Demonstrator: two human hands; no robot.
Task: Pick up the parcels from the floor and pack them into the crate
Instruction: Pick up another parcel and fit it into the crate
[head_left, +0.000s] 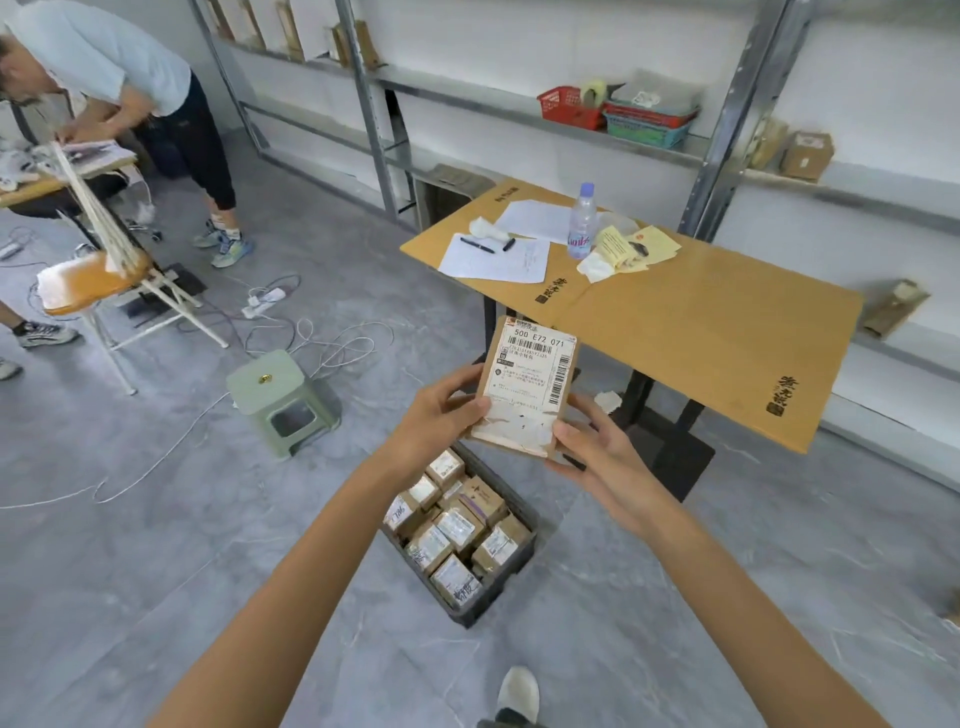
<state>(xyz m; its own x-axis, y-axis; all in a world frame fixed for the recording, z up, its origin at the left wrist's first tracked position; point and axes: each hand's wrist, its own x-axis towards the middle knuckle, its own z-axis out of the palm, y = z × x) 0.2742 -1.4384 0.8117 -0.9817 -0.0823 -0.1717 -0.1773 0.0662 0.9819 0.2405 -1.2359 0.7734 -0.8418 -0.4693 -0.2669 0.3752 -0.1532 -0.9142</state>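
**A:** Where is the parcel (530, 384)?

**B:** In the air, label up and tilted. It hangs over the far end of the crate (470, 616), which stands on the floor below.

**A:** And the hands?

**B:** Both clamp it, one on each side. The left hand (447, 410) pinches the left edge, with the thumb on the label face. The right hand (592, 447) grips the lower right corner, with its fingers beneath. The hands are apart, with the box between them.

**A:** How should it go in?

**B:** The packed parcels (457, 525) seem to fill the crate almost to the rim. I would lower it straight down and keep both grips until it rests. It probably has to lie flat on top, or slip on edge into a gap at the far end, though the held box hides that part.

**A:** Anything nearby to mind?

**B:** The table (701, 332) edge is just beside the box on the right, so come down clear of it. The green stool (283, 400) stands well apart on the left.
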